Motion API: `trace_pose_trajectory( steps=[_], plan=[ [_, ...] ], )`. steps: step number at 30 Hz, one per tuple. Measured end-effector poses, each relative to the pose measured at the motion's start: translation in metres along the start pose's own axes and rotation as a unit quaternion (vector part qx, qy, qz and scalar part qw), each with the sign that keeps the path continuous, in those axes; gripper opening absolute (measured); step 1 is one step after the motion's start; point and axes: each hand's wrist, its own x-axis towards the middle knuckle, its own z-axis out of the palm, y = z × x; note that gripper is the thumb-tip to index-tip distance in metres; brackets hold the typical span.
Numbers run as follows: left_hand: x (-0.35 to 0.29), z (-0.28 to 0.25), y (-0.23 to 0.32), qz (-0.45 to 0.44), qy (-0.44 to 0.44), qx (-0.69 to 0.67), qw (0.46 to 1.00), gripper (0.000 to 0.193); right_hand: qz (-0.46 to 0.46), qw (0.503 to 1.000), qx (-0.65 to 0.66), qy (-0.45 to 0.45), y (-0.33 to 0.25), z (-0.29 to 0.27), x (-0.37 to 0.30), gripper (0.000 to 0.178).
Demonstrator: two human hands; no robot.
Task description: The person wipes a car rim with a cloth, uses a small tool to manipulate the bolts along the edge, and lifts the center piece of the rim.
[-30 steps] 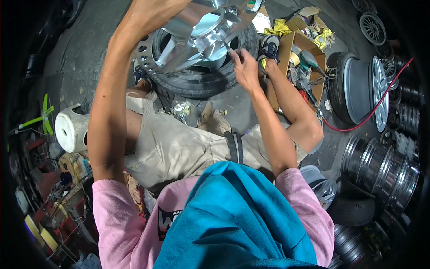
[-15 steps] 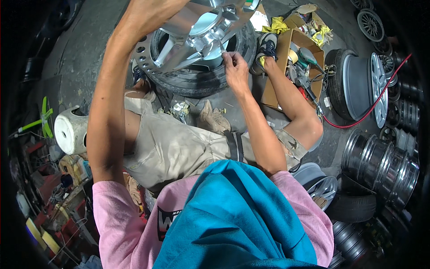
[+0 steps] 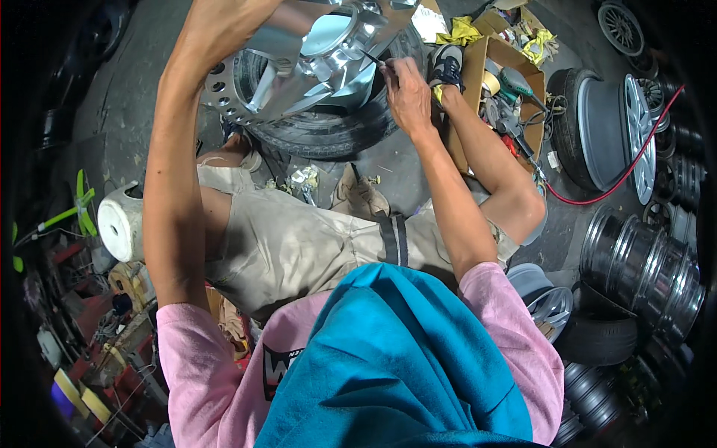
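A shiny silver alloy wheel (image 3: 293, 95) with several spokes and a row of holes along its edge is tilted over a black tyre (image 3: 321, 140) lying on the floor. My left hand (image 3: 230, 26) grips the wheel's upper left side; its fingertips are hidden or cut off by the top edge. Beside the hub, on the right, my right hand (image 3: 409, 93) is closed in a pinch. A thin dark stick-like tool (image 3: 373, 58) sticks out from its fingers toward a spoke. Whether the tip touches the metal I cannot tell.
Right of the wheel stands a cardboard box (image 3: 472, 89) holding a green power tool (image 3: 517, 81) and other tools. A red hose (image 3: 597, 200) curves past a tyred wheel (image 3: 597, 142). Chrome rims (image 3: 642, 265) are stacked at right. A white bucket (image 3: 119, 224) sits at left.
My right hand has shifted right and slightly up, away from the spoke, and the thin tool now shows. The wheel and my left hand have moved slightly up and left in the picture.
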Motion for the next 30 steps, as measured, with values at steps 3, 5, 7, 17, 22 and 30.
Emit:
trace_pose_trajectory(
  steps=[3, 5, 7, 17, 22, 30],
  plan=[
    [0.001, 0.003, -0.003, 0.014, 0.008, -0.002, 1.0, 0.016, 0.093, 0.992, 0.089, -0.007, -0.005, 0.01, -0.011, 0.014],
    [0.001, 0.003, -0.002, 0.026, 0.017, -0.006, 1.0, 0.016, 0.096, 0.99, 0.104, -0.004, -0.005, 0.011, -0.014, 0.014],
    [0.002, 0.001, 0.004, -0.009, -0.011, 0.013, 1.0, 0.016, 0.099, 0.988, 0.118, -0.002, -0.005, 0.011, -0.013, 0.015],
    [0.0, 0.007, -0.006, 0.088, 0.052, 0.001, 0.995, 0.016, 0.12, 0.986, 0.118, 0.015, -0.017, 0.021, -0.016, 0.019],
    [-0.001, -0.003, 0.0, 0.008, 0.002, 0.029, 1.0, 0.017, 0.24, 0.949, 0.202, -0.035, -0.028, 0.025, -0.025, 0.025],
    [0.001, 0.0, 0.005, 0.02, 0.004, 0.012, 1.0, 0.018, 0.133, 0.982, 0.128, 0.041, -0.031, 0.023, -0.017, 0.027]
  ],
)
